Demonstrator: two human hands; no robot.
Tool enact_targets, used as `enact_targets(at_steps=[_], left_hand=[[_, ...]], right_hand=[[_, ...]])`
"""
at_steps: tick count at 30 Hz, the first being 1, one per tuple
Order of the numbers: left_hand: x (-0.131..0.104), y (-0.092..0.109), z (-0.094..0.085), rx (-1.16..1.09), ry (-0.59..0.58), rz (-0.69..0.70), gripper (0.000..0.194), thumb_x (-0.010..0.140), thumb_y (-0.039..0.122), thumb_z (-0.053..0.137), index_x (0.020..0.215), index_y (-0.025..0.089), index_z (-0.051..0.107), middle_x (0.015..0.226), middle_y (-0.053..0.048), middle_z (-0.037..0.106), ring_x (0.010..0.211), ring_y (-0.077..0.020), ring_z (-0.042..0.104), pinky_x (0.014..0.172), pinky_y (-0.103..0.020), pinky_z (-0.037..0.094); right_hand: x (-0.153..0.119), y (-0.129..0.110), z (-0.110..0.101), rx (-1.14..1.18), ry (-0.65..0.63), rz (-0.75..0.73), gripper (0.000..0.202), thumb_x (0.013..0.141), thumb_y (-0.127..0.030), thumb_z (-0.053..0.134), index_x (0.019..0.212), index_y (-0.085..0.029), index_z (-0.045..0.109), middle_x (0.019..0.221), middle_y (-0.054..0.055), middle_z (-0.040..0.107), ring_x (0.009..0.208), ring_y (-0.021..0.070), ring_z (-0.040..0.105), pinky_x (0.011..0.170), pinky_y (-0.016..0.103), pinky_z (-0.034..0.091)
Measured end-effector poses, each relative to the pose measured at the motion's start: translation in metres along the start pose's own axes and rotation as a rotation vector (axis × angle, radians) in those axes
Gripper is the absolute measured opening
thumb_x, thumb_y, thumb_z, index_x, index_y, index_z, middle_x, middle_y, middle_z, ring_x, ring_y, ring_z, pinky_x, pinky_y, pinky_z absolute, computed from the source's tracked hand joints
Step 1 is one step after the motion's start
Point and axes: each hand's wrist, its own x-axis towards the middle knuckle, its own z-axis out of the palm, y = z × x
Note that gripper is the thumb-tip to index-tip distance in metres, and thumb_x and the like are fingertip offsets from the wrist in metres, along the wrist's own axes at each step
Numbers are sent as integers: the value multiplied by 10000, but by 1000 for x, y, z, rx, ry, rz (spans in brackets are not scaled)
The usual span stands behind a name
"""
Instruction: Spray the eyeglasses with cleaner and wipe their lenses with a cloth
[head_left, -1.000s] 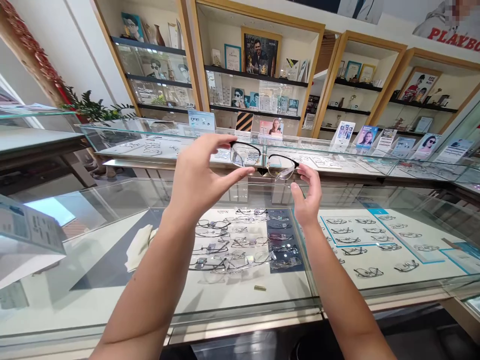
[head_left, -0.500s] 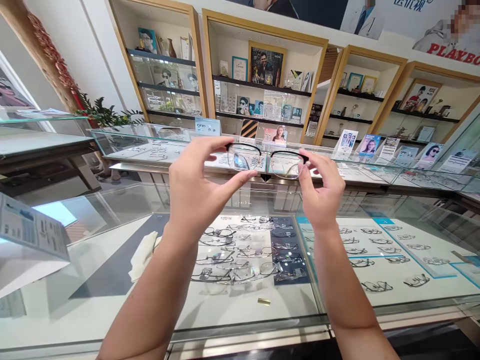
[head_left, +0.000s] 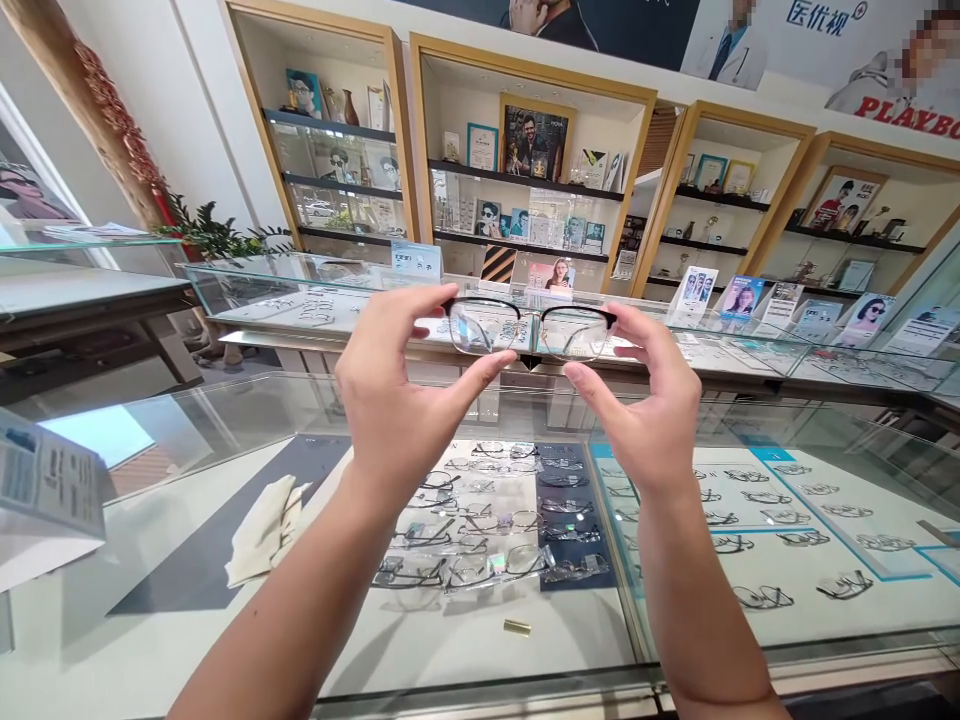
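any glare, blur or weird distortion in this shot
In the head view, a bright reflection lies across the left end of the near glass counter; the wall shelves lean, probably from camera tilt and a wide lens; soft shadows fall on the white counter base; square pixels mask part of the top-right poster.

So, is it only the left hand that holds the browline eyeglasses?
No, the left hand and the right hand each have fingers on one end of the browline eyeglasses, held up between them.
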Motion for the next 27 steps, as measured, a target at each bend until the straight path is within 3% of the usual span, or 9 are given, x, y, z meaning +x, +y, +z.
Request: enact_targets(at_steps=[10,14,27], left_hand=[[-3,-15,14,-114,28,-60,649,825,560,921,1397,387,666,1303,-45,746,1198,-320,721,981,-546,632],[-4,-21,21,-148,19,-92,567,852,514,912,1345,344,688,1288,-56,750,1179,-290,729,962,-494,636],[-7,-19,29,-56,28,-77,472,870,467,909,1272,301,726,1235,-62,753,1155,-280,711,957,-476,601]], right_hand=[[4,8,1,146,-58,214,521,928,-432,799,1423,-342,662,1401,75,746,1282,313,714,1051,546,628],[4,13,3,162,-60,268,495,917,-452,806,1376,-318,677,1384,81,758,1256,312,729,1052,554,622],[2,17,8,94,-41,277,452,922,-400,811,1354,-309,716,1353,79,771,1282,315,720,1155,586,568]])
